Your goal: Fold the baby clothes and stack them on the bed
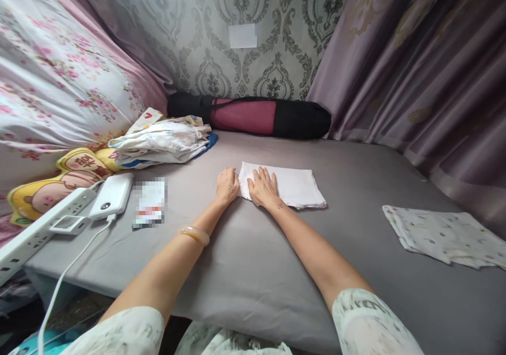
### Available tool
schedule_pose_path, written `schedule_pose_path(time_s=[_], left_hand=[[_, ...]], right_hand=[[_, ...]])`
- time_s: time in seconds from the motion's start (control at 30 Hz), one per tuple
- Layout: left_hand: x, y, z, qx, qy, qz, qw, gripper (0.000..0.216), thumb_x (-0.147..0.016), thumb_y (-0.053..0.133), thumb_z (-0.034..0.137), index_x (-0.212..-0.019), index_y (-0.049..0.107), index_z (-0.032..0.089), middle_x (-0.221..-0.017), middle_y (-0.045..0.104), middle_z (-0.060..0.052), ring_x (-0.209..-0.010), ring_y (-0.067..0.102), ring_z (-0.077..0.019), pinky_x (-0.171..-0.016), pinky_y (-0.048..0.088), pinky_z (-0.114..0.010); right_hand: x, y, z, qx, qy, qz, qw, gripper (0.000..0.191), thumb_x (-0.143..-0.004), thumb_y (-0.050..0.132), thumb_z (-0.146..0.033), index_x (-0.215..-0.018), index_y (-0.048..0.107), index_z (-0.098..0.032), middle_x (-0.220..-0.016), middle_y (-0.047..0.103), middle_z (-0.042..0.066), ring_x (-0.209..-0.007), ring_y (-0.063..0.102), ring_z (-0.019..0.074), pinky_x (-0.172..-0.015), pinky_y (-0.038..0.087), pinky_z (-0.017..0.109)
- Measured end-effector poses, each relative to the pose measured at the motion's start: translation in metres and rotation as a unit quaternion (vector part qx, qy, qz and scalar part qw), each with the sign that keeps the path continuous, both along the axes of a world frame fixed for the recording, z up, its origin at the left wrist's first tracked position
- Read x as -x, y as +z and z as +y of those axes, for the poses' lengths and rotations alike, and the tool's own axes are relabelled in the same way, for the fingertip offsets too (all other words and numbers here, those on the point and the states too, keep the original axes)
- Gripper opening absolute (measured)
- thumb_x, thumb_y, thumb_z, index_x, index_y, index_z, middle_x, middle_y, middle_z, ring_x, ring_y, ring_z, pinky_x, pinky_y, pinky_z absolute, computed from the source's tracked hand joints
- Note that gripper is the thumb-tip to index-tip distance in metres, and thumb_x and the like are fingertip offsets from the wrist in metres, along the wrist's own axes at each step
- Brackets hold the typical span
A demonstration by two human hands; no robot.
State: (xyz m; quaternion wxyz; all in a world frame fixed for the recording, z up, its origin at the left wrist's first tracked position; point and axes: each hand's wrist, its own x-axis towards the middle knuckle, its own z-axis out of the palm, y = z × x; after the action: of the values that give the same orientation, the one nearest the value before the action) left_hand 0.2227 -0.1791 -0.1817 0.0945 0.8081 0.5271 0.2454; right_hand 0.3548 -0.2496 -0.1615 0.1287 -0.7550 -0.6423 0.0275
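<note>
A folded white cloth (294, 186), perhaps a garment, lies on the grey bed sheet (253, 260) in front of me. My right hand (263, 187) rests flat on its left part, palm down with the fingers spread. At the cloth's left edge, my left hand (228, 185) is closed, its fingers curled round that edge; the fingertips are partly hidden. A pale bangle (195, 234) circles my left forearm. Off to the right is another folded cloth (446, 234), white with small printed marks, apart from both hands.
Rumpled clothes (162, 140) are heaped at the back left beside a yellow cartoon cushion (75, 178). A white power bank (113, 195) with a cable and a power strip (43, 233) lie at the left edge. Behind runs a long black and maroon bag (243, 116).
</note>
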Motion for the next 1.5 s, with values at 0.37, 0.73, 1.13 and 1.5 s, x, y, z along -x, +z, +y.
schedule_pose_path(time_s=[0.37, 0.73, 1.13, 1.5], left_hand=[[-0.003, 0.000, -0.002, -0.016, 0.006, -0.045, 0.999, 0.037, -0.094, 0.034, 0.020, -0.122, 0.056, 0.014, -0.130, 0.060, -0.015, -0.134, 0.044, -0.0274, -0.113, 0.033, -0.047], [-0.005, 0.007, -0.008, -0.012, 0.005, -0.057, 0.998, 0.039, -0.100, 0.030, 0.032, -0.123, 0.056, 0.014, -0.131, 0.061, -0.013, -0.135, 0.044, -0.0263, -0.114, 0.030, -0.045], [-0.004, 0.010, -0.020, -0.073, -0.051, 0.024, 0.996, 0.045, -0.101, 0.025, 0.035, -0.130, 0.051, 0.014, -0.138, 0.056, -0.015, -0.139, 0.039, -0.0250, -0.116, 0.023, -0.047], [-0.005, 0.016, -0.030, -0.072, -0.200, 0.129, 0.968, 0.056, -0.100, 0.025, 0.047, -0.144, 0.043, 0.017, -0.151, 0.043, -0.013, -0.144, 0.031, -0.0260, -0.119, 0.007, -0.056]], right_hand=[[0.008, 0.015, 0.015, 0.027, 0.021, 0.014, 0.999, 0.057, -0.100, 0.024, -0.036, -0.147, 0.038, -0.007, -0.157, 0.029, 0.017, -0.146, 0.019, 0.0293, -0.116, 0.010, 0.055], [0.019, 0.012, 0.033, 0.056, 0.116, -0.018, 0.991, 0.055, -0.099, 0.026, -0.031, -0.150, 0.034, -0.012, -0.161, 0.020, 0.012, -0.148, 0.015, 0.0244, -0.118, 0.011, 0.050], [0.002, 0.015, 0.012, -0.070, 0.054, 0.040, 0.995, 0.049, -0.101, 0.024, -0.027, -0.142, 0.045, -0.011, -0.154, 0.038, 0.012, -0.144, 0.027, 0.0221, -0.118, 0.014, 0.043], [-0.033, 0.012, -0.021, 0.029, 0.036, -0.012, 0.999, 0.057, -0.101, 0.025, -0.040, -0.151, 0.032, -0.015, -0.160, 0.024, 0.012, -0.148, 0.017, 0.0258, -0.118, 0.008, 0.053]])
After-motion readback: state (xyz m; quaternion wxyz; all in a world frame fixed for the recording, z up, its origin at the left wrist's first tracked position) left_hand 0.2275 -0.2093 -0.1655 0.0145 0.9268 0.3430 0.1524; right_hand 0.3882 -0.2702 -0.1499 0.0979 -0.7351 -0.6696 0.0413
